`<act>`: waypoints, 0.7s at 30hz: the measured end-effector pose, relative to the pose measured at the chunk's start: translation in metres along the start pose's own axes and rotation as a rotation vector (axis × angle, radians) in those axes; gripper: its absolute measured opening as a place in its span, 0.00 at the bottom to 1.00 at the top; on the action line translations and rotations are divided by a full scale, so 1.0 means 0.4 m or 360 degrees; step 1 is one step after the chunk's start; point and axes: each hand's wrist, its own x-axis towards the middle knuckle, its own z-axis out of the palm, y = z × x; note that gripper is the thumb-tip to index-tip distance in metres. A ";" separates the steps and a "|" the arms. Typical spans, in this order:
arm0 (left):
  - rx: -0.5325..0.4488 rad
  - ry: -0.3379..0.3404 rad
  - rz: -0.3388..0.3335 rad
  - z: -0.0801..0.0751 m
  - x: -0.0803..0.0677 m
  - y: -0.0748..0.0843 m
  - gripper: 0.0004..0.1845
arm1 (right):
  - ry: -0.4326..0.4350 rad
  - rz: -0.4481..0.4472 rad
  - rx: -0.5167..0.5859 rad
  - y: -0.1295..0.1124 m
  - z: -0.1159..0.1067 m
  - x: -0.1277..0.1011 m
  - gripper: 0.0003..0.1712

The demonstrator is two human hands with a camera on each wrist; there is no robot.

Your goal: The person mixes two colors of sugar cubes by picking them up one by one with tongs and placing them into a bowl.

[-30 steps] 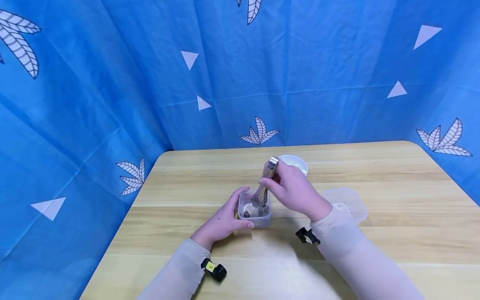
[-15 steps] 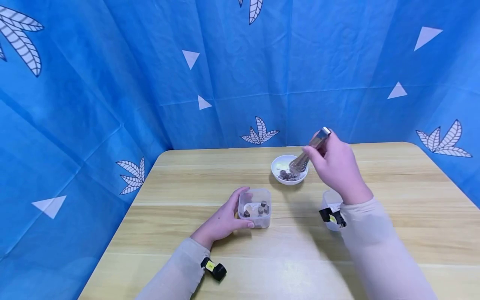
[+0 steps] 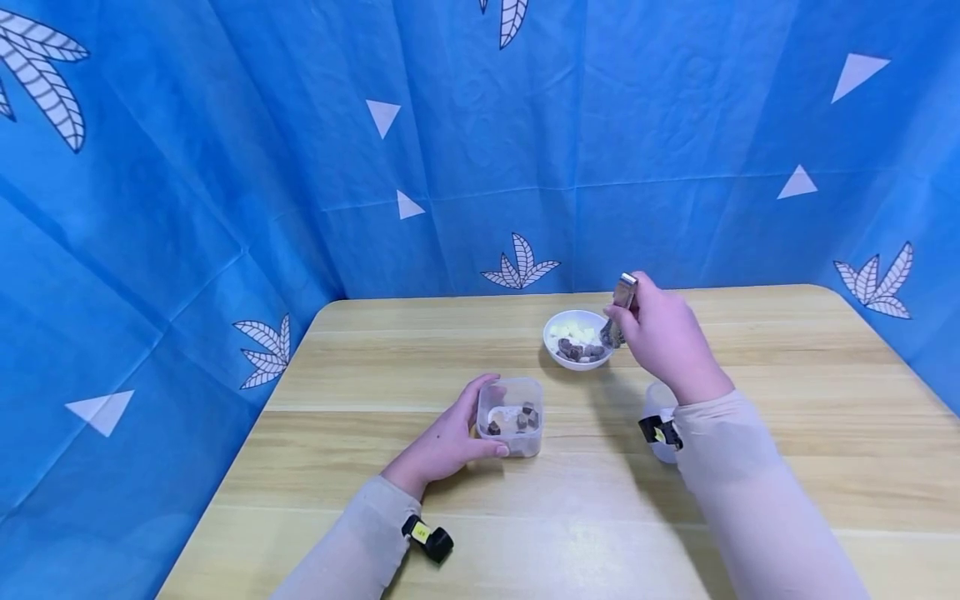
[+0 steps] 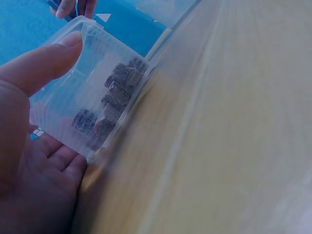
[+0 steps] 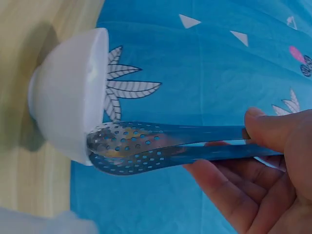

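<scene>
My left hand (image 3: 450, 437) grips a small clear plastic box (image 3: 512, 414) at the table's middle; the box (image 4: 92, 100) holds several dark brown cubes (image 4: 114, 95). Farther back stands a white bowl (image 3: 576, 340) with brown and pale pieces in it. My right hand (image 3: 660, 337) holds metal tongs (image 3: 619, 308) whose perforated tips (image 5: 124, 148) sit over the rim of the bowl (image 5: 73, 97). The tongs' tips are nearly together; whether they hold a piece is not visible.
A wooden table (image 3: 787, 400) bears everything. A clear plastic lid (image 3: 660, 408) lies right of the box, partly hidden by my right forearm. Blue patterned cloth (image 3: 450, 150) walls the table on three sides.
My right hand has carried the tongs from inside the plastic box back and to the right, to the white bowl. My left hand has kept its grip on the box.
</scene>
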 end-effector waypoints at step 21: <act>0.0032 -0.0002 0.0000 -0.001 -0.004 -0.006 0.57 | 0.0068 -0.0073 0.0331 -0.099 -0.054 -0.040 0.14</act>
